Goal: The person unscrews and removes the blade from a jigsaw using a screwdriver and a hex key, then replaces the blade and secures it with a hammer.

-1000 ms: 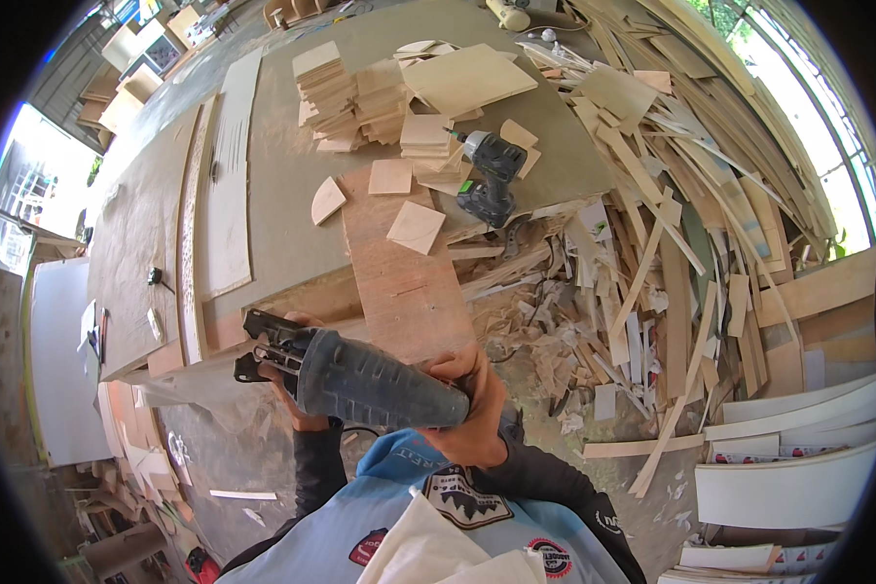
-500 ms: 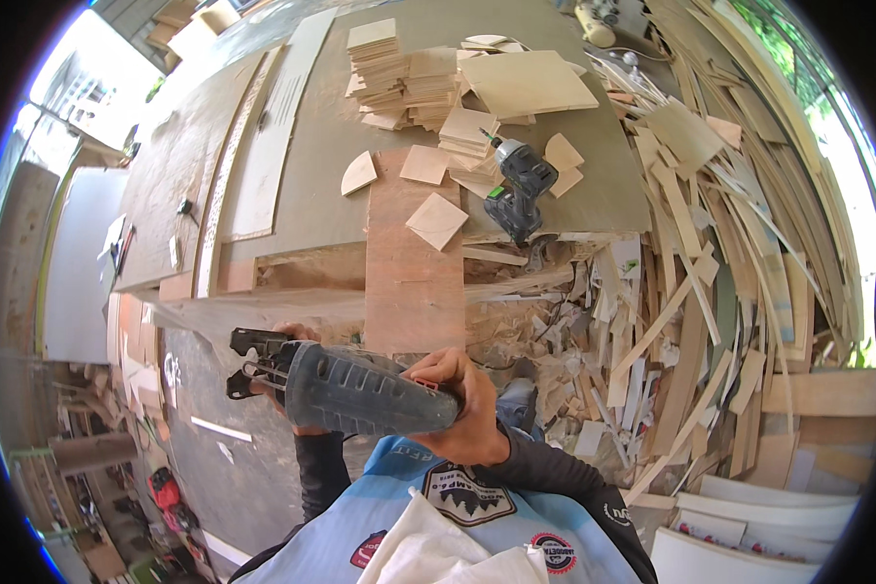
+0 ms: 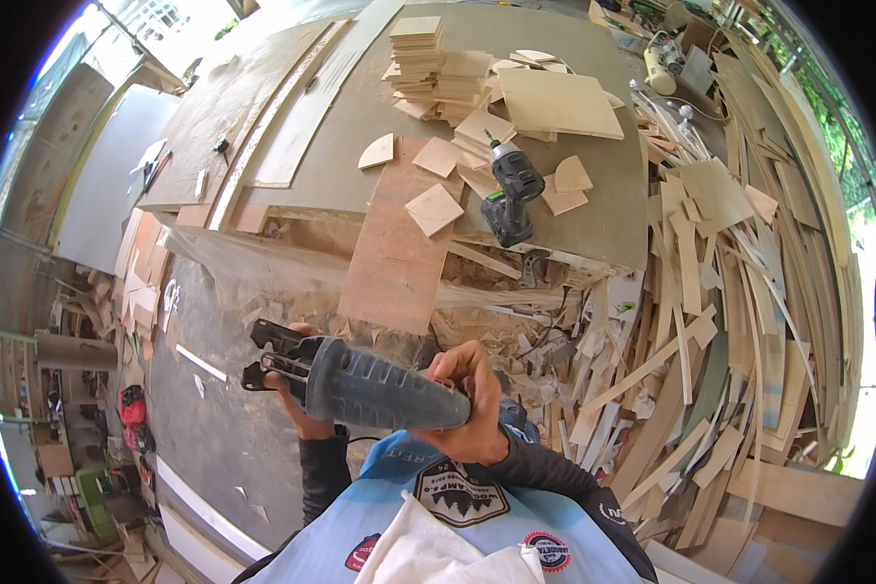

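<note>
A dark grey jigsaw (image 3: 384, 391) is held sideways in front of my chest, its metal base plate (image 3: 268, 355) and blade end pointing left. My left hand (image 3: 307, 417) grips it near the base plate, with most of the fingers hidden behind the body. Around the rear end of the tool my right hand (image 3: 475, 404) is closed, the thumb and fingers near a small red part. Beyond the jigsaw, a long reddish plywood board (image 3: 394, 258) hangs over the near edge of the workbench (image 3: 341, 146).
On the bench lie a cordless drill (image 3: 513, 190), stacked plywood squares (image 3: 417, 49), a square with a drawn curve (image 3: 433, 209) and a quarter-round piece (image 3: 377, 152). Wood strips and offcuts (image 3: 691, 341) heap up at the right. A white strip (image 3: 201, 363) lies on the floor.
The whole view has turned a little, so the bench and board appear slanted. The jigsaw sits slightly further right in the picture, still gripped by both hands.
</note>
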`<state>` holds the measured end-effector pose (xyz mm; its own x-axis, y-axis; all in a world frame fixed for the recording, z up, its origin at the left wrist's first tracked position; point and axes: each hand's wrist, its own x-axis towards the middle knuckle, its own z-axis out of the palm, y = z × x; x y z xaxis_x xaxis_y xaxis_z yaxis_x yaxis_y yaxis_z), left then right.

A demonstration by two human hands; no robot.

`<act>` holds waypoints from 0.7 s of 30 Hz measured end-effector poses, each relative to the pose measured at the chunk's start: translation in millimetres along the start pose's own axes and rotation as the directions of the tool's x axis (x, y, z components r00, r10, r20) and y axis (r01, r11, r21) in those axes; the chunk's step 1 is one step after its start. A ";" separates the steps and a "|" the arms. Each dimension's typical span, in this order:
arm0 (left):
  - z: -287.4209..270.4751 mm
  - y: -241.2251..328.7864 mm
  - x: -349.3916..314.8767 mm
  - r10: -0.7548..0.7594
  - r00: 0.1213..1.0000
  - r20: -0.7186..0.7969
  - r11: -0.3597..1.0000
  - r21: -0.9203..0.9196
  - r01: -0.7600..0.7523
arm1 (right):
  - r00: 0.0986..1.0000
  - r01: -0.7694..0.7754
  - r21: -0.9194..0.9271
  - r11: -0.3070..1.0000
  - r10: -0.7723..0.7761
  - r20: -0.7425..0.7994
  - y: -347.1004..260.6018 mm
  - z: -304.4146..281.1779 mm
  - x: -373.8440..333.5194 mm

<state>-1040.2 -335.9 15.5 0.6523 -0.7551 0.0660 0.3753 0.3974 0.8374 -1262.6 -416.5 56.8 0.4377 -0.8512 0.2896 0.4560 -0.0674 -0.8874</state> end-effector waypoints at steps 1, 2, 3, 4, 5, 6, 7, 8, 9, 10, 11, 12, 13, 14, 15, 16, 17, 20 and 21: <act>-2.2 -2.4 -7.5 -0.001 1.000 0.001 0.999 -0.043 0.001 | 1.000 0.006 -0.015 1.000 -0.006 0.021 -2.7 -2.1 -3.2; -3.9 -3.4 -15.3 0.000 1.000 0.003 0.996 -0.086 0.001 | 0.999 0.013 -0.029 0.999 -0.011 0.043 -7.2 -3.8 -6.0; -3.5 -7.0 -22.3 -0.015 0.998 -0.053 0.995 -0.097 0.010 | 0.998 0.020 -0.043 0.999 -0.017 0.066 -10.9 -5.9 -8.9; 1.9 -10.1 -26.9 -0.022 0.993 -0.112 0.994 -0.107 0.010 | 0.999 -0.010 -0.039 0.999 0.011 0.043 -13.8 -7.6 -11.7; 8.6 -9.2 -28.0 -0.009 0.993 -0.115 0.999 -0.052 0.003 | 0.999 -0.029 -0.036 0.999 0.030 0.025 -17.2 -11.3 -12.6; 15.3 -9.2 -30.2 -0.003 0.993 -0.115 1.000 0.003 0.004 | 0.999 -0.050 -0.032 0.998 0.050 0.008 -19.6 -15.0 -14.1; 20.1 -8.4 -33.6 0.011 0.992 -0.122 0.998 0.064 -0.004 | 0.999 -0.046 -0.026 0.999 0.046 0.012 -19.4 -19.2 -16.5; 24.3 -6.8 -36.2 0.009 0.996 -0.091 0.994 0.111 0.002 | 0.999 -0.042 -0.026 0.999 0.042 0.010 -20.4 -24.8 -19.4; 28.0 -5.6 -38.4 0.002 0.998 -0.062 0.987 0.158 0.008 | 0.999 -0.038 -0.026 0.999 0.038 0.007 -20.3 -27.2 -22.2; 32.9 -8.4 -42.7 0.011 0.997 -0.075 0.983 0.186 0.003 | 1.000 -0.020 0.024 1.000 0.021 -0.023 -20.7 -28.6 -26.3; 35.8 -7.8 -44.8 0.015 0.997 -0.077 0.983 0.181 -0.001 | 0.999 -0.039 0.024 0.999 0.039 0.024 -22.9 -32.5 -26.5; 38.2 -6.0 -45.6 0.018 0.997 -0.077 0.984 0.177 -0.004 | 0.996 -0.058 0.022 0.998 0.057 0.068 -27.0 -37.1 -24.9; 41.2 -8.4 -46.7 0.016 0.998 -0.068 0.986 0.168 -0.004 | 0.992 -0.071 0.014 0.997 0.070 0.104 -29.4 -41.2 -25.9; 44.1 -16.2 -47.9 0.068 0.995 -0.074 0.988 0.143 -0.056 | 0.991 -0.080 0.023 0.997 0.077 0.111 -29.2 -43.7 -30.1; 38.6 -23.1 -49.2 0.084 0.988 -0.127 0.985 0.163 -0.062 | 0.990 -0.088 0.033 0.996 0.084 0.116 -28.3 -46.5 -35.7; 31.1 -30.9 -50.1 0.098 0.979 -0.177 0.980 0.188 -0.064 | 0.989 -0.098 0.046 0.994 0.092 0.117 -28.9 -48.4 -39.2; 23.1 -37.2 -49.1 0.105 0.974 -0.200 0.973 0.224 -0.059 | 0.988 -0.107 0.041 0.993 0.102 0.120 -31.1 -48.7 -39.5; 5.8 -45.2 -39.2 0.112 0.973 -0.202 0.936 0.350 -0.035 | 0.985 -0.103 0.016 0.995 0.099 0.141 -41.8 -50.0 -38.4; 3.6 -46.2 -35.6 0.116 0.976 -0.186 0.919 0.393 -0.034 | 0.984 -0.079 0.007 0.997 0.077 0.161 -44.5 -52.8 -35.1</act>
<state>-1083.1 -329.2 -23.6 0.8025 -0.5936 0.0605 0.0640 0.1864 0.9804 -1339.1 -411.1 67.2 0.5906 -0.7591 0.2740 0.4250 0.0040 -0.9052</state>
